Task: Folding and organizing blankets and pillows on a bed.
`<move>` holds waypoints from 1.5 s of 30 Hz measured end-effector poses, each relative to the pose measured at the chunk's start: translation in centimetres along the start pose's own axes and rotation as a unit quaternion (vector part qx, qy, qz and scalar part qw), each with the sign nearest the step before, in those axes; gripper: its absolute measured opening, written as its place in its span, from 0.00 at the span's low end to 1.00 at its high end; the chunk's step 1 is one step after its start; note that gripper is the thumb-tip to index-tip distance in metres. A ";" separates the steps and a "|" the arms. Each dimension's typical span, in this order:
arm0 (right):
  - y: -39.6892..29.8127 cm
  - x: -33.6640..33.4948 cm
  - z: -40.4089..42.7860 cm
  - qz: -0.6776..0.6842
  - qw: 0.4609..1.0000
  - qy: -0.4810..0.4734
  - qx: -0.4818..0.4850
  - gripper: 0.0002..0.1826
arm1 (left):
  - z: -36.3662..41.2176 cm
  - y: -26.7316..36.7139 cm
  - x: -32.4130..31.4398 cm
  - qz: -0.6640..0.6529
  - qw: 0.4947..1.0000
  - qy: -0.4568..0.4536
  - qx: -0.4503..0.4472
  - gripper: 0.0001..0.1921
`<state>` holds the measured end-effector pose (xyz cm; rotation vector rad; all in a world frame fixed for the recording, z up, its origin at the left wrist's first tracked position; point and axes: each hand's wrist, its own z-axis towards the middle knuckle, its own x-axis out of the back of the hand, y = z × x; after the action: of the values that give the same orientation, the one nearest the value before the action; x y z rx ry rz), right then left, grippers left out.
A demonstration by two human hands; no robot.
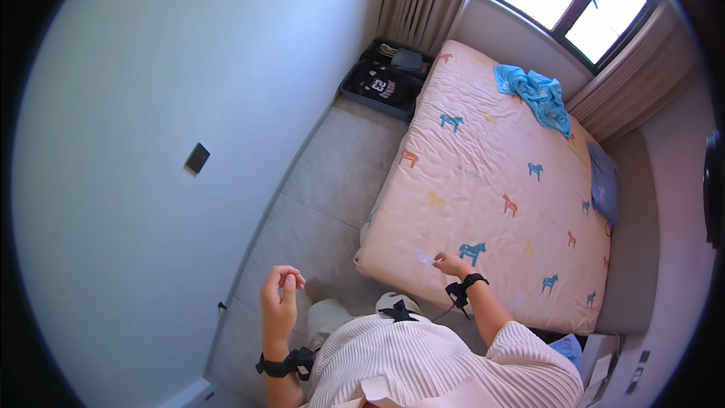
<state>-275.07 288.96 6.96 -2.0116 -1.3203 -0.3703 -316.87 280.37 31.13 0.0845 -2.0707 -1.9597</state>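
Note:
My left hand [281, 292] is raised over the floor on the left, fingers loosely curled and nothing held. A black strap with a small device [286, 364] circles that wrist. My right hand [451, 264] hovers above the near edge of the bed [481, 181], also empty; whether it touches the sheet I cannot tell. Another black wrist strap [474, 280] with a device and cable is on that arm. The pale pink fitted sheet bears printed horses and is wrinkled towards the far side. A crumpled blue blanket or cloth [535, 96] lies on the bed near the window.
An open suitcase [376, 103] with folded clothes [406, 60] sits between wall and bed. A blue-grey pillow [603, 184] rests at the bed's right side. Grey floor tiles [328, 164] run along the left wall [130, 96]. A bedside unit [595, 362] stands at lower right.

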 end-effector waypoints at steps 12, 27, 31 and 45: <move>-12.9 2.8 4.8 0.200 0.977 0.064 -0.036 0.21 | 23.8 -0.1 1.8 -0.110 0.984 -0.138 0.021 0.06; -16.5 18.8 22.6 0.349 0.918 0.189 -0.008 0.22 | 49.7 -1.3 -8.6 0.021 0.951 -0.305 0.046 0.07; -16.4 23.6 23.7 0.335 0.909 0.247 -0.033 0.22 | 57.6 -2.7 -15.7 0.042 0.918 -0.392 0.048 0.07; -14.1 25.2 30.5 0.503 0.860 -0.066 -0.049 0.22 | 76.8 2.1 -45.7 0.094 0.750 -0.653 -0.039 0.07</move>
<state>-280.49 330.61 5.01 -2.5217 -0.1689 0.2063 -291.81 365.74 22.91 -1.9407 -2.3889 -2.1293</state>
